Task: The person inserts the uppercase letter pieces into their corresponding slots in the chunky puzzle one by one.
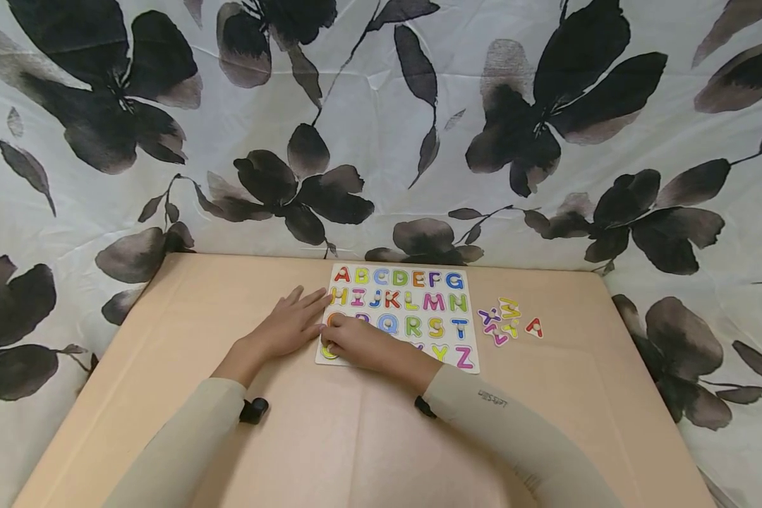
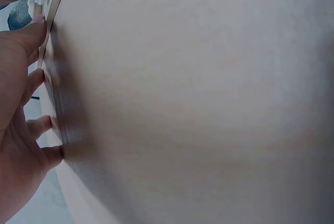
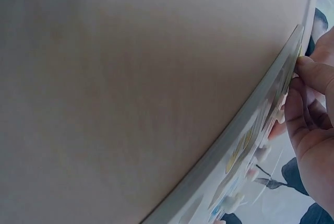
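A white alphabet puzzle board (image 1: 401,343) lies flat with rows of coloured, knobbed letters. My right hand (image 1: 365,344) reaches across its lower left part and hides several letters. Its thumb and index finger pinch at a yellow letter piece (image 1: 328,352) by the near left corner; in the right wrist view that hand (image 3: 313,114) is at the board's corner with thumb and finger together. Beside the board's left edge rests my left hand (image 1: 286,326), fingers spread and fairly straight, fingertips at the edge. The left wrist view shows these fingers (image 2: 35,127) against the table surface.
Right of the board lies a cluster of loose letters, including a purple X (image 1: 488,317) and a yellow W (image 1: 509,307). A red A (image 1: 534,328) sits a little apart. The tan tabletop (image 1: 305,451) meets a flower-patterned cloth (image 1: 381,113) at the back.
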`<state>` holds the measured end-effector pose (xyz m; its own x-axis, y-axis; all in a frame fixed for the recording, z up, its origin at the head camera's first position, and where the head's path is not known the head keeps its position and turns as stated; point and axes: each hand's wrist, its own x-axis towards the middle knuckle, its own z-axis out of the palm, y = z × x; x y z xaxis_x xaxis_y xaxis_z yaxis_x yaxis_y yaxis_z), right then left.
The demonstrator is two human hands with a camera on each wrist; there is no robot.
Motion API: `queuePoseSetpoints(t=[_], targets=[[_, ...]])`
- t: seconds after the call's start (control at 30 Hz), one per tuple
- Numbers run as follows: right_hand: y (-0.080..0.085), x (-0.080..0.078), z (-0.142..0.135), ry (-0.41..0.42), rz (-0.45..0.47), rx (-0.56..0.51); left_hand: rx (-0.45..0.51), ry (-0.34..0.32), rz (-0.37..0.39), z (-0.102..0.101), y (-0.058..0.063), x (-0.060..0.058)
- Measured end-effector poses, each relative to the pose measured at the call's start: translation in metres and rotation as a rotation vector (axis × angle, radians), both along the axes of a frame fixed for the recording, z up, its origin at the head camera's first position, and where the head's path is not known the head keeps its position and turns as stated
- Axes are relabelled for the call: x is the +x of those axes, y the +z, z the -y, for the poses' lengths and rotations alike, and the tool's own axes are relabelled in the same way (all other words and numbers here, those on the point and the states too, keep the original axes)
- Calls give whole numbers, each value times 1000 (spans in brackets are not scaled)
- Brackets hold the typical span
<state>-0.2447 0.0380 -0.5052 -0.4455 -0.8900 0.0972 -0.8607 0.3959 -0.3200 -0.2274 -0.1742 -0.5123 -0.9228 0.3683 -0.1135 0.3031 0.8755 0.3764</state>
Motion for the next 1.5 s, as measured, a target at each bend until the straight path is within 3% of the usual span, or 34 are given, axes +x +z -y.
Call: queuePoseSetpoints(t=[0.23, 0.83, 1.17, 1.5], targets=[[2, 2, 3, 13, -24, 24, -9, -12, -9, 0, 3, 1], [10, 10, -1, -6, 52, 51, -21, -26, -8, 2, 5, 2], [21, 11, -44, -65, 114, -72, -21, -9, 11, 5, 7, 5], [27, 8, -116, -295, 172, -73, -17, -3, 30, 4, 4, 8]])
